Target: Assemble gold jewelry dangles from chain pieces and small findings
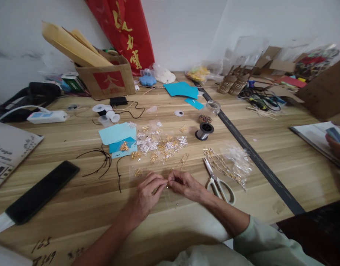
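Observation:
My left hand [150, 193] and my right hand [185, 184] meet fingertip to fingertip above the near part of the table. Both are closed in a pinch; what lies between the fingers is too small to make out. A fine gold chain [183, 162] lies just beyond my right hand. Under the fingertips is a faint clear sheet or bag, with a tiny shiny bead [177, 203] near it. Small gold beads [138, 172] rest on clear plastic by my left hand. Scissors with white handles [218, 184] lie to the right of my right hand.
Beyond the hands are bags of gold and silver findings [164, 144], blue cards [122, 138], a wire spool [204, 131] and more chains [224, 168]. A black phone [44, 192] lies left. Another person's hand [336, 145] holds something at the right edge, near a notebook [316, 138].

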A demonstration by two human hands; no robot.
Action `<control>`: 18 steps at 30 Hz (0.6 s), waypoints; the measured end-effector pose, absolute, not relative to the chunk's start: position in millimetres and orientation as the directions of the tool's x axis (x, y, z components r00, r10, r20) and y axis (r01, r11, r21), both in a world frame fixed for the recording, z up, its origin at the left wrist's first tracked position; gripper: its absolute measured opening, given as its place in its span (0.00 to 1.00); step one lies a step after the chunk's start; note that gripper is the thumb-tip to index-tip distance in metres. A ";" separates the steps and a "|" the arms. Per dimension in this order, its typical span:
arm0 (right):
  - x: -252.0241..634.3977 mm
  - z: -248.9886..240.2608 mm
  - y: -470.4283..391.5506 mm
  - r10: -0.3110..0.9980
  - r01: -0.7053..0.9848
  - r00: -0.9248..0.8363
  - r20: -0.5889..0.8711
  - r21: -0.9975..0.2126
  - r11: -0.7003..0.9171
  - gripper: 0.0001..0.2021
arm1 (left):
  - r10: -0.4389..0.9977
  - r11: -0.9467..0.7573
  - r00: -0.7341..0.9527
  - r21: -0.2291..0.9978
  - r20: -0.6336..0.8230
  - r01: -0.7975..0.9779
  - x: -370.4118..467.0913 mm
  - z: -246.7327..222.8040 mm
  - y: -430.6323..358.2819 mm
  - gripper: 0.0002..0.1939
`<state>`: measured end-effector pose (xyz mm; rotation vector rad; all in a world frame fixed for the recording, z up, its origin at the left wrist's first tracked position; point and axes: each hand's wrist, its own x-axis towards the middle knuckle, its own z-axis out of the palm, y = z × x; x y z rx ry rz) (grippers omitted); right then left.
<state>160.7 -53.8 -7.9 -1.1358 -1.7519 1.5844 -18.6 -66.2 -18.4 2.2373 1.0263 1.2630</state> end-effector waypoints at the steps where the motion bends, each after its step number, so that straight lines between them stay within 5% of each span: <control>1: 161.1 -8.0 -53.7 0.840 0.248 -0.520 -0.155 -0.968 -0.025 0.08 | 0.748 -0.663 0.333 0.626 0.575 0.410 -18.5 -18.6 -66.3 0.06; 18: 165.1 -4.2 -53.2 0.832 0.324 -0.543 -0.110 -0.942 0.087 0.07 | 0.767 -0.641 0.368 0.617 0.525 0.456 -17.7 -19.6 -68.1 0.07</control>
